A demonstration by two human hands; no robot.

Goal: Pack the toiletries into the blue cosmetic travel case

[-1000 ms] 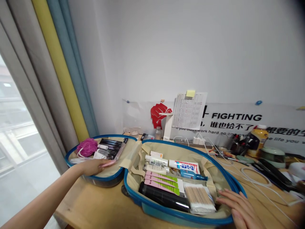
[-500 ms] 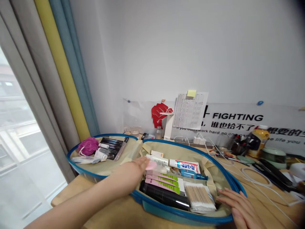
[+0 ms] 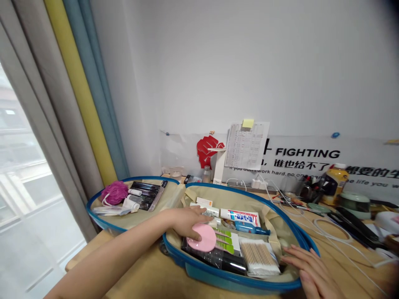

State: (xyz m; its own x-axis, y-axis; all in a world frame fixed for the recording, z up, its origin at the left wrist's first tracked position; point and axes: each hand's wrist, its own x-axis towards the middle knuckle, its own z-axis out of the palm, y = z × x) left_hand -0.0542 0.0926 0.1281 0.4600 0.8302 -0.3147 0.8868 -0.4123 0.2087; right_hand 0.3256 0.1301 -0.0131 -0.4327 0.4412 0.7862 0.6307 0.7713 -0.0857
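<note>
Two hands work at an open blue case (image 3: pixel 237 282) on the desk. Left hand (image 3: pixel 187 222) pinches a pink round pad (image 3: pixel 202 242), holding it over the black bottle (image 3: pixel 218 259) and pink tubes (image 3: pixel 227 245) in the near half. Right hand (image 3: pixel 308 270) lies flat and released on the case rim beside the cotton swabs (image 3: pixel 258 259). Risk: pad has no flat spot below, so it may slide off the bottle.

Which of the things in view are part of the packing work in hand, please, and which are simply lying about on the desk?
In hand:
left hand holding the pink round pad
right hand on the blue case
toothpaste, cotton swabs, black bottle, pink bath puff

Lying about:
yellow bottle
white cables
green container
paper sheet
</note>
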